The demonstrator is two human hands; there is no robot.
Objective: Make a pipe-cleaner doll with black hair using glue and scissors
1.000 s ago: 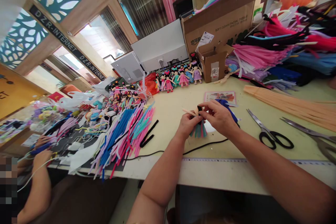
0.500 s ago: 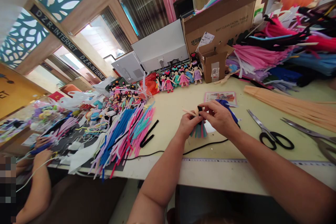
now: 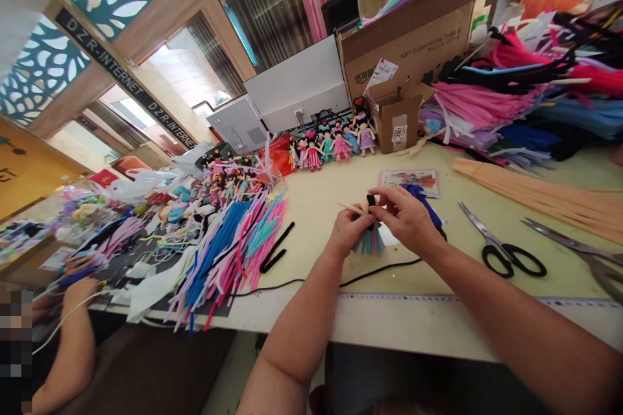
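My left hand (image 3: pixel 351 231) is closed on a small doll (image 3: pixel 364 206) with a pale head and arm and a teal and pink striped skirt (image 3: pixel 370 241) hanging below. The fingers of my right hand (image 3: pixel 400 213) pinch a black fuzzy piece (image 3: pixel 371 200) at the doll's head. Both hands meet over the table. Behind my right wrist lies a dark blue bundle (image 3: pixel 422 200). A black cord (image 3: pixel 316 283) runs across the table under my forearms.
Two pairs of scissors (image 3: pixel 501 249) and peach stems (image 3: pixel 540 201) lie right. Coloured stems (image 3: pixel 233 240) and a bent black stem (image 3: pixel 275 259) are left. Finished dolls (image 3: pixel 335 142) stand by a small box (image 3: pixel 396 120). A person's hand (image 3: pixel 80 266) works at far left.
The black piece at the doll's head stands slightly higher and shows more. My hands have barely moved.
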